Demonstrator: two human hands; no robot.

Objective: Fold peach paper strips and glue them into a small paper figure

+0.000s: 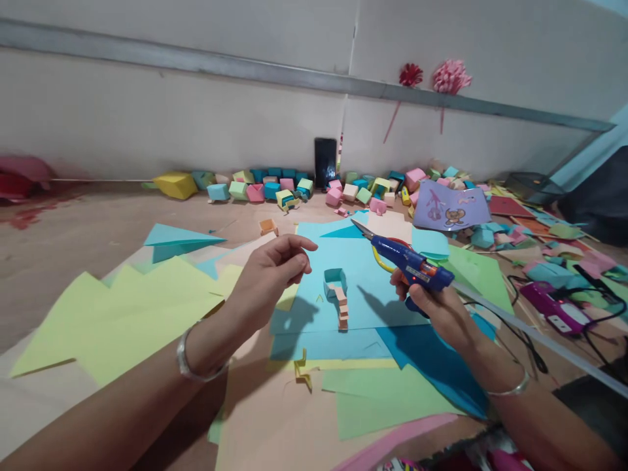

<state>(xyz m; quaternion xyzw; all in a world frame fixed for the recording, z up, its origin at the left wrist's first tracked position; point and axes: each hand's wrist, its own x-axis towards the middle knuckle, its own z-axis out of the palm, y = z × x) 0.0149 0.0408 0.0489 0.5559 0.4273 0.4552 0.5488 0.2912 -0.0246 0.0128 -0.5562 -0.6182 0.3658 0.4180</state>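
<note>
My right hand grips a blue glue gun with a small red light lit on its side. A long whitish glue stick sticks out of its back. Behind the gun show red and yellow loops, perhaps scissor handles, partly hidden. My left hand hovers with nothing visible in it, the index finger reaching past the thumb and the others curled. Between the hands, a small teal folded paper box lies on light blue paper. A peach accordion-folded strip touches the box's near side.
Yellow zigzag-edged paper covers the left. A folded yellow piece lies nearer me. Several small paper boxes and a phone line the wall. At right are a purple power strip with cables and a lilac printed pouch.
</note>
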